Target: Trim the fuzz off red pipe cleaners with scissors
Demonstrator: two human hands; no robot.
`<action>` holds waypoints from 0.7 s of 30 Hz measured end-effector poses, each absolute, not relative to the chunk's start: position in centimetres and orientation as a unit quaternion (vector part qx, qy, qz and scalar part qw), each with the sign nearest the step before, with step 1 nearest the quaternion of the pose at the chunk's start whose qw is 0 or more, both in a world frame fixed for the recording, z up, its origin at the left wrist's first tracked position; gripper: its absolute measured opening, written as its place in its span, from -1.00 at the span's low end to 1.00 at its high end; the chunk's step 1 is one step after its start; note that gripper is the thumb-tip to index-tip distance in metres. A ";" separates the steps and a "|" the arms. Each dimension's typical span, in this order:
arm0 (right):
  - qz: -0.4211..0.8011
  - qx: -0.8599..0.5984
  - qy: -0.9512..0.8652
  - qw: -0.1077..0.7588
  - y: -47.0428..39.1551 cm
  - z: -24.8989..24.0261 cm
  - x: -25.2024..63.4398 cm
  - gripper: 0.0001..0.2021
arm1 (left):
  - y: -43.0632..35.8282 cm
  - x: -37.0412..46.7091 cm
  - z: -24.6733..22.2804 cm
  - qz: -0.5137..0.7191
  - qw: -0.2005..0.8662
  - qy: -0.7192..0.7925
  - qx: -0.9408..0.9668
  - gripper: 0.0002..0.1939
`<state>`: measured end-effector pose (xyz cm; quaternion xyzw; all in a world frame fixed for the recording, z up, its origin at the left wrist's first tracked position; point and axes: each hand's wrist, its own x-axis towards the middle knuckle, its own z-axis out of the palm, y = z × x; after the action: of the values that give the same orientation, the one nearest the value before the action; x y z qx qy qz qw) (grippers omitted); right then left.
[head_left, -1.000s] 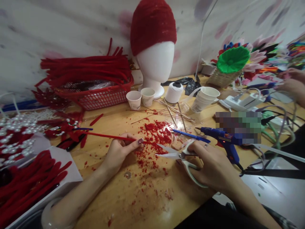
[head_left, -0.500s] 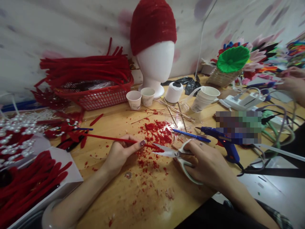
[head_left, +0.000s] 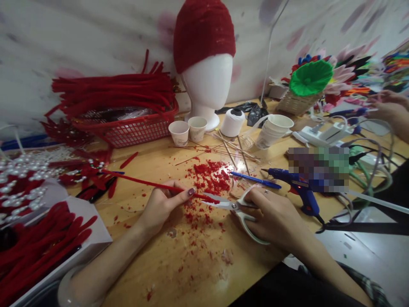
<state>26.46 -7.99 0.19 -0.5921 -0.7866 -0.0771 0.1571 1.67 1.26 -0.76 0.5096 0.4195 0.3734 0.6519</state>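
Observation:
Between the thumb and fingers of my left hand [head_left: 168, 202] is a long red pipe cleaner [head_left: 137, 181]; its tail runs up to the left and its tip points right. My right hand [head_left: 271, 213] has its fingers through the pale handles of a pair of scissors [head_left: 223, 204]. The scissor blades lie around the tip of the pipe cleaner, only slightly apart. Red fuzz clippings [head_left: 212, 177] are strewn over the wooden table under and behind the blades. A blue pen [head_left: 255, 180] lies just beyond my right hand.
A red basket [head_left: 137, 128] of pipe cleaners stands back left, beside a white foam head [head_left: 207, 81] in a red cap. Paper cups [head_left: 179, 133] and a thread spool [head_left: 232, 123] sit behind. A blue glue gun [head_left: 298, 185] lies right; a co-worker's hands [head_left: 388, 106] are far right.
The scissor blades have closed somewhat around the pipe cleaner's tip. Both hands stay in nearly the same place, and the view has shifted slightly.

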 end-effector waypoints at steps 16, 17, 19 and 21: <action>-0.031 -0.585 -0.796 0.154 -8.1 0.8 26.6 -0.92 | 1.1 1.9 -0.8 0.396 0.642 0.430 0.497 -0.79; -0.034 -0.585 -0.795 0.156 -8.1 0.9 26.6 -0.92 | 1.2 1.9 -0.9 0.401 0.640 0.432 0.494 -0.79; -0.047 -0.585 -0.794 0.158 -8.2 1.0 26.6 -0.90 | 1.3 1.9 -1.0 0.412 0.639 0.436 0.482 -0.80; -0.054 -0.583 -0.796 0.152 -8.3 1.1 26.6 -0.89 | 1.4 1.9 -1.1 0.422 0.635 0.439 0.475 -0.80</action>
<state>26.57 -8.34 1.10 -0.5831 -0.7961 -0.0541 0.1525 1.89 1.42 -1.14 0.4753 0.4393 0.4216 0.6351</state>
